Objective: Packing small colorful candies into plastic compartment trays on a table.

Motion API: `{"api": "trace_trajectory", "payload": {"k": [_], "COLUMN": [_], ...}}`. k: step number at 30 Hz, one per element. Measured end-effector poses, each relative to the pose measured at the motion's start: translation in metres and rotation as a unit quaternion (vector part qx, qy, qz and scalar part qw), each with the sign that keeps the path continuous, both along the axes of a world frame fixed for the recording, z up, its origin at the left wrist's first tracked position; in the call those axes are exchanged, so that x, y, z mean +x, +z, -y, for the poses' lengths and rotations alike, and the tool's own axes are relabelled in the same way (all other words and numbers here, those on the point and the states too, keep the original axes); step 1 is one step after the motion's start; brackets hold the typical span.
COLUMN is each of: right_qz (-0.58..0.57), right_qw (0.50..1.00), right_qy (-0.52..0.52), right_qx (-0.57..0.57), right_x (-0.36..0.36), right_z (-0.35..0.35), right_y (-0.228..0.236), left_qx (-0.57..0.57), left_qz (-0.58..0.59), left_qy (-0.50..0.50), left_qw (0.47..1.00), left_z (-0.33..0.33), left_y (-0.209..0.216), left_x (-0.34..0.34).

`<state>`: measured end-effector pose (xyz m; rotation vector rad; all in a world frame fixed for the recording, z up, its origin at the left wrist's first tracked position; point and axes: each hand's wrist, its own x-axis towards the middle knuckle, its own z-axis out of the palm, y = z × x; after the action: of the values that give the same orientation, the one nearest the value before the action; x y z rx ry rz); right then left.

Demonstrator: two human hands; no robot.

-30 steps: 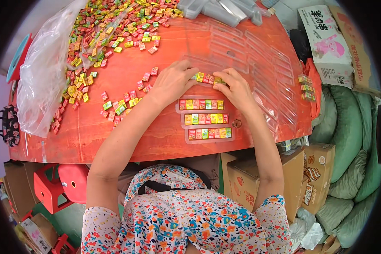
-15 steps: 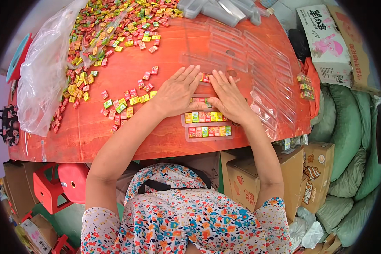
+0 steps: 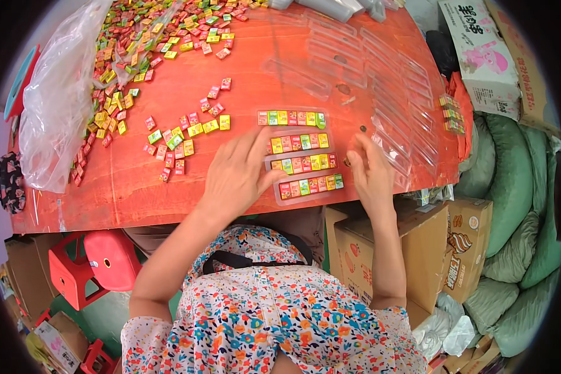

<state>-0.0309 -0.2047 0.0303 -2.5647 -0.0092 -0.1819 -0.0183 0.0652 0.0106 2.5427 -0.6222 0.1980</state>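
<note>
Several clear plastic trays [image 3: 310, 197] lie in a stack of rows in front of me, one beyond another. Each holds a line of small red, yellow and green boxes [image 3: 291, 118]. At their left ends is my left hand [image 3: 238, 173], open, its thumb near the closest tray and its fingers over the left end of the middle rows. My right hand [image 3: 374, 176] hovers beside their right ends, fingers loosely bent, thumb apart, holding nothing that shows. Some loose small boxes [image 3: 195, 129] are scattered left of my left hand.
A big heap of the same small boxes [image 3: 131, 37] covers the far left, beside a clear plastic bag [image 3: 59, 112]. Empty clear trays [image 3: 393, 124] spread over the right of the red table [image 3: 137, 209]. Cardboard boxes [image 3: 430, 262] stand below its front edge at right.
My hands have drawn back toward me and spread apart from the farthest row of boxes. That tray now shows a full row and sits nearer the other filled trays.
</note>
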Motion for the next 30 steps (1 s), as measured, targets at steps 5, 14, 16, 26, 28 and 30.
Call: {"api": "trace_trajectory", "payload": {"k": [5, 14, 16, 26, 28, 30], "right_qz": [-0.049, -0.147, -0.176, -0.033, -0.009, -0.049], "right_qw": [0.997, 0.946, 0.916, 0.986, 0.996, 0.988], "right_qy": [-0.04, -0.105, -0.123, -0.053, -0.045, -0.062], "right_qx": [0.037, 0.268, 0.34, 0.152, 0.076, 0.131], "right_x": [-0.034, -0.047, -0.049, -0.003, -0.007, -0.011], "right_z": [-0.011, -0.012, -0.015, -0.013, -0.018, -0.019], "right_y": [-0.008, -0.011, -0.004, -0.022, -0.023, -0.022], "left_qx": [-0.109, -0.334, -0.416, -0.138, -0.126, -0.24], "left_qz": [-0.13, -0.362, -0.419, -0.136, -0.094, -0.169], "left_qy": [0.02, 0.099, 0.117, 0.081, 0.089, 0.091], "left_qw": [0.985, 0.865, 0.798, 0.978, 0.984, 0.952], "left_z": [0.008, 0.009, 0.005, 0.012, 0.014, 0.015], "left_y": [-0.01, -0.005, -0.006, -0.013, -0.012, -0.012], "left_x": [-0.044, -0.049, -0.053, -0.006, -0.009, -0.012]}}
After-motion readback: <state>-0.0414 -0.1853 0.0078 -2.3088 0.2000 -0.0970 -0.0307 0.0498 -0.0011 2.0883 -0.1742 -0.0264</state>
